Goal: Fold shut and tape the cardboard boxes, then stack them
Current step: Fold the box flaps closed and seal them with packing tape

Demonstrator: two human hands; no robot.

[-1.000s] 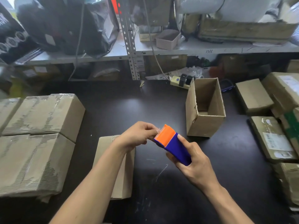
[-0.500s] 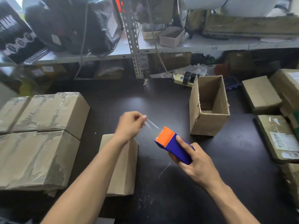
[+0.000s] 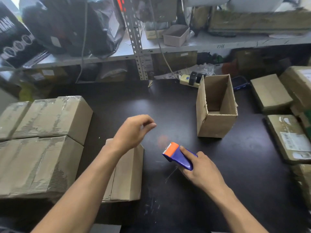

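My right hand grips a blue tape dispenser with an orange toothed head, held low over the black table. My left hand hovers up and to the left of it, fingers loosely curled; I see no tape in them. Below my left forearm lies a small closed cardboard box. An open-topped cardboard box stands upright to the upper right. At the left lie two larger boxes wrapped in tape, one farther and one nearer.
Several closed parcels and a labelled one crowd the right edge. A power strip and a cable lie behind the open box. A metal shelf with bags and boxes runs along the back.
My left hand pulled a thin strand away from the dispenser, then moved up and left with no strand visible. My right hand lowered the dispenser toward the table.
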